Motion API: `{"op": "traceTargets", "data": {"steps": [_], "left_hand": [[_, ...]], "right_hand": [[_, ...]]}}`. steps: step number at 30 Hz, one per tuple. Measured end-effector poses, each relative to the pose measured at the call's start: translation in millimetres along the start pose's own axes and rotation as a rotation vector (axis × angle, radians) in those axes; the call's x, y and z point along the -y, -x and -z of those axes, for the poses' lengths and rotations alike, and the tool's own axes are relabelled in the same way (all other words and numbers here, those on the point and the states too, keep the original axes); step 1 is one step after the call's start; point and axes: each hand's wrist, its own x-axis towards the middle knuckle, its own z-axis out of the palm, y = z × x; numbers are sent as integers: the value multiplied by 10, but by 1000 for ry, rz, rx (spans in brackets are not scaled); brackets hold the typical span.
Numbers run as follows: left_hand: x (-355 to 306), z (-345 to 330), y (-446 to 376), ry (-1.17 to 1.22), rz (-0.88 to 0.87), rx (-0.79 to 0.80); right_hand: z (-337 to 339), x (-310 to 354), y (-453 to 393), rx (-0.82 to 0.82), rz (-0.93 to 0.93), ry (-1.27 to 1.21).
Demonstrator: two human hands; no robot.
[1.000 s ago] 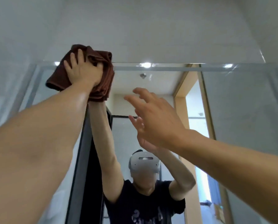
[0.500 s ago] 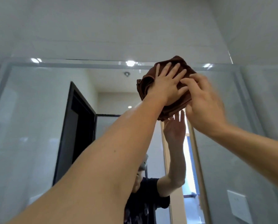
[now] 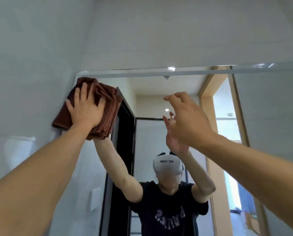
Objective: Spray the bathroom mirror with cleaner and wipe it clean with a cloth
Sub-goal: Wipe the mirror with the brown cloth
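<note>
1. While my left arm reaches up, my left hand [image 3: 87,110] lies flat with its fingers spread and straight, pressing a folded brown cloth [image 3: 106,106] against the bathroom mirror [image 3: 270,108].
2. That cloth sits at the mirror's upper left corner, just under the top edge; its left part seems to overlap onto the white tiled wall [image 3: 31,65], though the mirror's left edge is hidden behind it and I cannot be sure.
3. Folds of the cloth bunch up to the right of my fingers and hang below my wrist.
4. My right hand [image 3: 187,120] is raised in front of the glass, well apart from the cloth, holding nothing; its fingers are loosely bent and spread, the fingertips pointing up and left.
5. Whether that hand touches the glass I cannot tell; its reflection meets it closely at the palm.
6. Reflected in the mirror I see a person in a dark T-shirt [image 3: 169,212] with pale lettering, wearing a white headset [image 3: 168,165], both arms lifted.
7. Also reflected are a black door frame [image 3: 125,150] behind the person's arm, a light wooden door frame [image 3: 208,92] on the right, and small ceiling lights.
</note>
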Motion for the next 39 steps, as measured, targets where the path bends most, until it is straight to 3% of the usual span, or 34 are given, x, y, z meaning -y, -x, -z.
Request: {"op": "traceTargets", "data": {"steps": [3,8,13,17,20,23,26,30,34,39], "left_hand": [[297,35,249,-4,26,-12],[-110,-61,639,-51,72,10],[-809,-85,1303,-12,-343,76],[-1137,-87,1713,55,-752,255],[-1082,-69,1677,254,-881,367],[-948,-72,1622,436,-851,310],[-825,-76,1651,503,-650,179],[-615,8,1589,114,-549,-82],[-403,151,1486,5,-409,-132],[-468,283,1443,9,-433,-39]], "right_hand": [[-75,256,53,40,52,-46],[-104,417,150,68,66,-97],[-123,366,206,66,-13,-192],[-90,214,283,38,-98,-251],[-123,57,352,71,-89,-153],[-181,-8,368,123,-41,-54],[-229,13,351,146,-29,52],[-336,51,413,137,27,196],[-336,59,384,119,44,216],[-297,97,356,136,64,284]]}}
